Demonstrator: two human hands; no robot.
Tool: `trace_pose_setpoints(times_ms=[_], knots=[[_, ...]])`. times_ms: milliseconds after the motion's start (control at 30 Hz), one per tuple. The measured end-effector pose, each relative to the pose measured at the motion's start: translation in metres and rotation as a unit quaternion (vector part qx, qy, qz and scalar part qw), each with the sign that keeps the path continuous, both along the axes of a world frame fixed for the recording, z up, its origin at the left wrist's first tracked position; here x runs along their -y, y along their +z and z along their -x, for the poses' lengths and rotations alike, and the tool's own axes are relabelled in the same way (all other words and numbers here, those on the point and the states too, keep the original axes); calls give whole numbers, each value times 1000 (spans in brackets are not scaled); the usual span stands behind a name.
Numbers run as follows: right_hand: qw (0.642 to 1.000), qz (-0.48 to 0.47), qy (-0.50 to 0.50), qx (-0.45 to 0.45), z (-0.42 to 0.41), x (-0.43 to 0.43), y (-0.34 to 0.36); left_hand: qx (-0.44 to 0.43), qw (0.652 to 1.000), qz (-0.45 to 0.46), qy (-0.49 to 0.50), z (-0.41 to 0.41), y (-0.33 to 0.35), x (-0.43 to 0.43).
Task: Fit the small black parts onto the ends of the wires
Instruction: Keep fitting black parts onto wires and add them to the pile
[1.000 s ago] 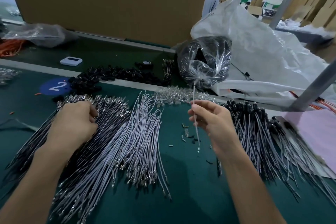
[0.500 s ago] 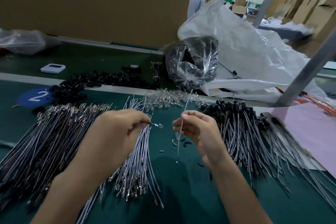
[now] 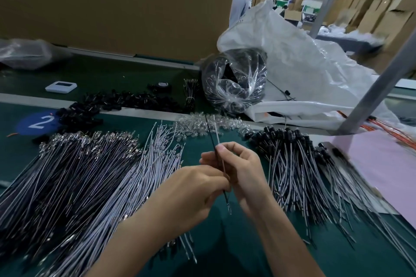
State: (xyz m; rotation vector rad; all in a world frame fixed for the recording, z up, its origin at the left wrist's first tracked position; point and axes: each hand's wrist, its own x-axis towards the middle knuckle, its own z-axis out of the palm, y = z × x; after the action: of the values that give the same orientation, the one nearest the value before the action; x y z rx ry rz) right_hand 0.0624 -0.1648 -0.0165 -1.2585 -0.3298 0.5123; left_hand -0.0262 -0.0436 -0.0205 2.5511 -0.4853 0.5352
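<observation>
Holding two wires, no part fitted yet: right hand [image 3: 239, 170] grasps a thin black wire [image 3: 211, 136] and a thin grey wire [image 3: 216, 134] upright; left hand [image 3: 193, 193] pinches them lower down. Small black plastic parts [image 3: 126, 101] are heaped at 11 o'clock on the green table [image 3: 236, 261]. Next, probably: fetch one part and line up the wire ends.

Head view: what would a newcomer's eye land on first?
The two hands at centre: the left hand and right hand both pinch a pair of thin wires, one black, one white. A broad fan of loose wires spreads to their left, and a pile of wires tipped with black parts lies to their right. Behind, a crinkled clear bag with dark contents catches the light.
</observation>
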Motion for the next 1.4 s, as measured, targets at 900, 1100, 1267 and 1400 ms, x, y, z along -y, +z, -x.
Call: trace_pose_setpoints(times_ms=[900, 1100, 1267, 1400], knots=[[871, 200, -187, 408, -12, -16, -46, -194, 903, -91, 371, -186, -20, -165], [880, 195, -170, 398, -10, -16, -46, -165, 903, -16, 397, -195, -19, -157], [877, 192, -182, 401, -10, -14, -44, -135, 908, 12, 397, -196, -21, -151], [888, 175, -212, 369, -13, -12, -41, -134, 883, 265, 364, -181, -9, -133]])
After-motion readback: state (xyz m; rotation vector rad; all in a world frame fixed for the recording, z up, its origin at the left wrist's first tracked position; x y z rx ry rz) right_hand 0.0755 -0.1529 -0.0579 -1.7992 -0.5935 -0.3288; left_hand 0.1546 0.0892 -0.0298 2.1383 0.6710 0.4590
